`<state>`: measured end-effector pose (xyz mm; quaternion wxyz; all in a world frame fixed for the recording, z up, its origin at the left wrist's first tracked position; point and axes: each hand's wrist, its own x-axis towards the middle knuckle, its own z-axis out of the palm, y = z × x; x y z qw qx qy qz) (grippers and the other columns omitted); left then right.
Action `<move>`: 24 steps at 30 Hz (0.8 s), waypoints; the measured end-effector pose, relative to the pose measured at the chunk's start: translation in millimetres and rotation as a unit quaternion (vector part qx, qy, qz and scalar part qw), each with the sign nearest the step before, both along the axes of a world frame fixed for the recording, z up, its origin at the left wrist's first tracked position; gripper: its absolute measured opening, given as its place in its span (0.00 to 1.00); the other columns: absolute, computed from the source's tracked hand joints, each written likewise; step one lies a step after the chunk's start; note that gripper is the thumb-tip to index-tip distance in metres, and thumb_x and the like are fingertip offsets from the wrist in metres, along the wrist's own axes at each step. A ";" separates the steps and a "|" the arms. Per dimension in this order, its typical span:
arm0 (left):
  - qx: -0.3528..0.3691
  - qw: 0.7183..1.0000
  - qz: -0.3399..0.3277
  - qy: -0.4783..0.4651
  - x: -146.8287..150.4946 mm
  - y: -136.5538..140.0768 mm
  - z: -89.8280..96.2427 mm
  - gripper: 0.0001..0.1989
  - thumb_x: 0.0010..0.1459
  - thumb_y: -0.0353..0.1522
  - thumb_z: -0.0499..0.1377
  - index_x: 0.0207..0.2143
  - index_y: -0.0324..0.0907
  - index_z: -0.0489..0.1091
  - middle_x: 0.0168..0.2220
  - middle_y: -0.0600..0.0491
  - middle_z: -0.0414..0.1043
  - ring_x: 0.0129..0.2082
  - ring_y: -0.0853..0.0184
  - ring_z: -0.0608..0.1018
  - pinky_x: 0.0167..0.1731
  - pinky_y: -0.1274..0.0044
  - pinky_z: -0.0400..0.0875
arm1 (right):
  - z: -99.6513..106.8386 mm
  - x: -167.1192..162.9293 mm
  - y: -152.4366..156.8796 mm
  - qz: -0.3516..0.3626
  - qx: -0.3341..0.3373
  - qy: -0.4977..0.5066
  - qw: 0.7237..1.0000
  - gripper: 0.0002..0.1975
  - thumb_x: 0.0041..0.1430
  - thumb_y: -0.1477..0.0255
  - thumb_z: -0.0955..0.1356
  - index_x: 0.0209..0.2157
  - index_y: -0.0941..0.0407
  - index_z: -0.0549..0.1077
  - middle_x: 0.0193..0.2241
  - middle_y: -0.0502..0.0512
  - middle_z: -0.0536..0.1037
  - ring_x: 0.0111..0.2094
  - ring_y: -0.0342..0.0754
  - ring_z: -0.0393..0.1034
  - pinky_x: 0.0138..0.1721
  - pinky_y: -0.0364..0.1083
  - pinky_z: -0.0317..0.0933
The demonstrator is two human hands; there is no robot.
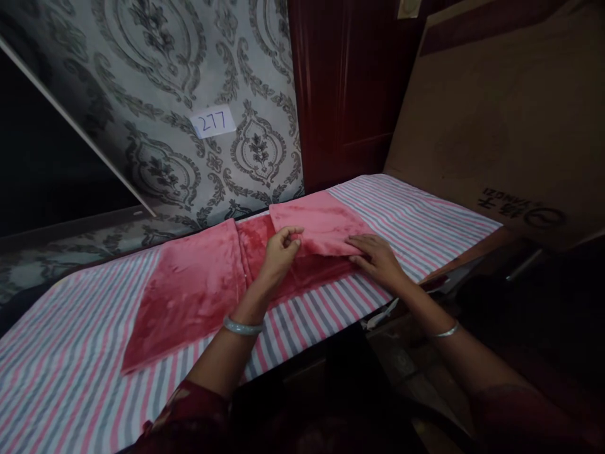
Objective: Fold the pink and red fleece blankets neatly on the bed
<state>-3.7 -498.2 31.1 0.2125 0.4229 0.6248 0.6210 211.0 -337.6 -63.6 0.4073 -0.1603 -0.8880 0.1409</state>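
Observation:
A pink plush cloth (pixel 189 290) lies along the striped sheet, its left and right parts folded over a darker red middle strip (pixel 258 243). My left hand (pixel 282 251) is closed in a pinch at the near left corner of the right flap (pixel 326 221). At that flap's near right corner, my right hand (pixel 378 260) grips the fabric with fingers on top and thumb low. Between both hands the flap's front edge is raised a little, with deeper red pile showing beneath. The left fingertips partly hide the corner they hold.
A pink, grey and white striped sheet (pixel 85 328) covers the narrow table. A large cardboard box (pixel 482 120) stands at the right end. Behind are patterned wallpaper (pixel 155 94) with a paper marked 277 (pixel 213 121) and a dark red door (pixel 345 82). A dark panel (pixel 51 139) leans in at left.

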 end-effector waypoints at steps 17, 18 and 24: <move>-0.017 0.902 0.059 0.427 -11.4 -5.1 -22.3 0.15 0.59 0.22 0.54 0.46 0.41 0.71 0.45 0.46 0.75 0.47 0.60 0.76 0.50 0.66 0.72 | 9.8 6.0 41.5 0.008 -0.005 -0.090 0.996 0.10 0.57 0.74 0.68 0.42 0.55 0.78 0.41 0.58 0.81 0.44 0.55 0.73 0.48 0.54 0.67; -0.028 0.888 0.065 0.455 -10.6 -6.0 -22.0 0.13 0.61 0.23 0.53 0.45 0.40 0.71 0.44 0.46 0.74 0.46 0.59 0.75 0.48 0.67 0.72 | 11.1 5.7 39.1 -0.008 0.004 -0.092 0.996 0.09 0.57 0.75 0.67 0.40 0.55 0.77 0.39 0.58 0.80 0.43 0.54 0.73 0.46 0.53 0.67; -0.073 0.776 0.110 0.616 -6.5 -14.2 -34.5 0.09 0.67 0.27 0.51 0.37 0.41 0.71 0.41 0.43 0.71 0.42 0.56 0.71 0.43 0.65 0.68 | 6.6 10.0 26.1 -0.103 0.075 -0.070 0.989 0.12 0.56 0.80 0.63 0.41 0.56 0.73 0.39 0.61 0.76 0.41 0.55 0.68 0.44 0.51 0.63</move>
